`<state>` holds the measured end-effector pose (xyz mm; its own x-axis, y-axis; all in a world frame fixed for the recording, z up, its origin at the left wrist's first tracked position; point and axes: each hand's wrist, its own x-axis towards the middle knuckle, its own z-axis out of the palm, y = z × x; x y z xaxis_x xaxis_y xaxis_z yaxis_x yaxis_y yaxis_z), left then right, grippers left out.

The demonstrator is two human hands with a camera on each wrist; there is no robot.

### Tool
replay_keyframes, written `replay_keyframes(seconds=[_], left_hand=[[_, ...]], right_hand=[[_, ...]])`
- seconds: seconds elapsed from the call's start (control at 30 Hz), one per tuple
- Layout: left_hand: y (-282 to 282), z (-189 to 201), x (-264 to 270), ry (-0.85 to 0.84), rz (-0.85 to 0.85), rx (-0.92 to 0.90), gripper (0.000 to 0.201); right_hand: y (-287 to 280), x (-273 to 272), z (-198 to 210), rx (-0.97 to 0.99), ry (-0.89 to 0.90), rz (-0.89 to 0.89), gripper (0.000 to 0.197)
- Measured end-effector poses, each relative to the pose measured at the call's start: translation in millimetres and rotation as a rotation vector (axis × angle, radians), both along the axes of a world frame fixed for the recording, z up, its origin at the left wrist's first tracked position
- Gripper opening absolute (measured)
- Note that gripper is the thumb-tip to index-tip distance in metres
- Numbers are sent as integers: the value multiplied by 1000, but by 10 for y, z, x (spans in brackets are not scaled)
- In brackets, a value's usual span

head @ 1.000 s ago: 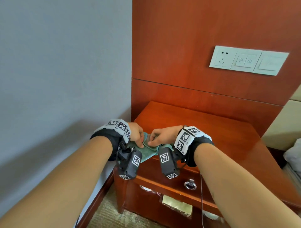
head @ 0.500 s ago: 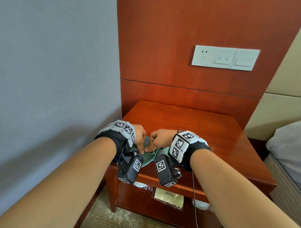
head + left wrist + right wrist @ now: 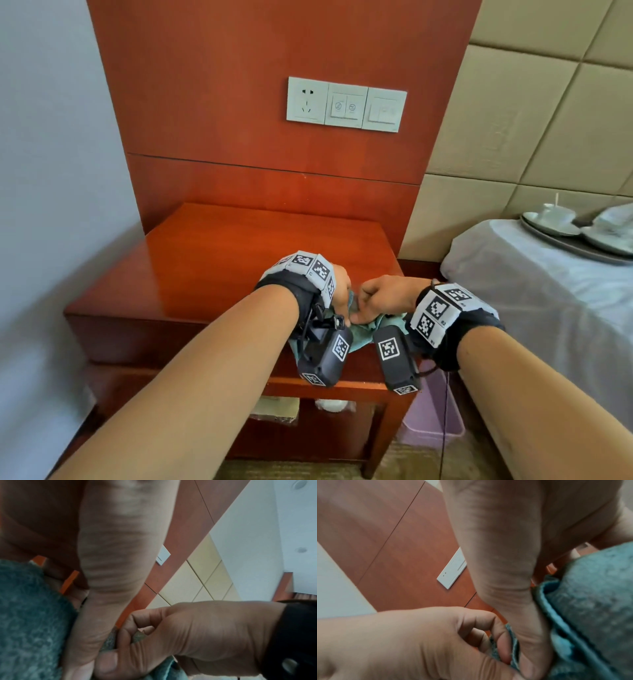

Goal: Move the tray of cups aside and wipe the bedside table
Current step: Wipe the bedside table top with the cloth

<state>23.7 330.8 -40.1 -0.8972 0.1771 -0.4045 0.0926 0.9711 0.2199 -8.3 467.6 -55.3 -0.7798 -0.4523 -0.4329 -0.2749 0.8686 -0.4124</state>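
Both hands hold a teal cloth (image 3: 359, 334) bunched between them, over the front right part of the red-brown bedside table (image 3: 239, 260). My left hand (image 3: 342, 303) pinches one fold of it, and my right hand (image 3: 378, 303) pinches the cloth just beside it, knuckles almost touching. In the left wrist view the cloth (image 3: 30, 622) fills the lower left. The right wrist view shows the cloth (image 3: 590, 601) at the right, gripped under the thumb. The tray (image 3: 582, 251) with white cups (image 3: 553, 214) and saucers sits on the bed at the far right.
A white-covered bed (image 3: 548, 308) stands right of the table, with a padded headboard behind it. A socket and switch panel (image 3: 346, 104) is on the wood wall panel. A pink bin (image 3: 435, 411) stands by the table leg. Small packets (image 3: 274, 409) lie on the lower shelf.
The hands have carried the cloth from the table's front left corner toward its front right. The head view has swung right, bringing the bed and tray into sight.
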Motion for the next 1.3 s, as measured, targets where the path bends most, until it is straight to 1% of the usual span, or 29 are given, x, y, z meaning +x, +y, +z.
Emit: replay_keyframes(seconds=[0.07,0.2,0.4,0.5,0.6,0.7,0.8,0.9,1.03,1.1,1.2,1.3], left_hand=[[156,-23,-79,2,-23,13,34],[279,-85,-230,18,-16,60,36],[283,-119,-541,43,20,138,34],[242,-128,-754,62,51,196,31],[190,-140,-986,83,86,236,30],[163,-127,-1232,62,97,216,28],[125,-92,-1466,54,89,170,40],[60,-88,-1730,35,86,170,32],[-26,-107,-2073,48,91,183,28],[-71,-130,-2241,69,112,201,27],[-158,-187,-2494,158,151,225,27],[-208,-256,-2674,219,210,160,27]], right_hand=[[156,-65,-16,-13,-9,-41,25],[257,-239,-62,3,51,-93,23],[243,-593,-56,65,142,-106,19],[220,-803,-64,53,170,-128,17],[181,-1025,-68,57,238,-151,16],[118,-1234,-55,76,279,-170,19],[52,-1444,-32,96,289,-166,20],[-20,-1657,-14,135,304,-148,21],[-100,-1995,-1,163,307,-145,20],[-148,-2170,-6,164,306,-155,21],[-228,-2411,-56,155,351,-180,22],[-283,-2580,-113,105,375,-246,23]])
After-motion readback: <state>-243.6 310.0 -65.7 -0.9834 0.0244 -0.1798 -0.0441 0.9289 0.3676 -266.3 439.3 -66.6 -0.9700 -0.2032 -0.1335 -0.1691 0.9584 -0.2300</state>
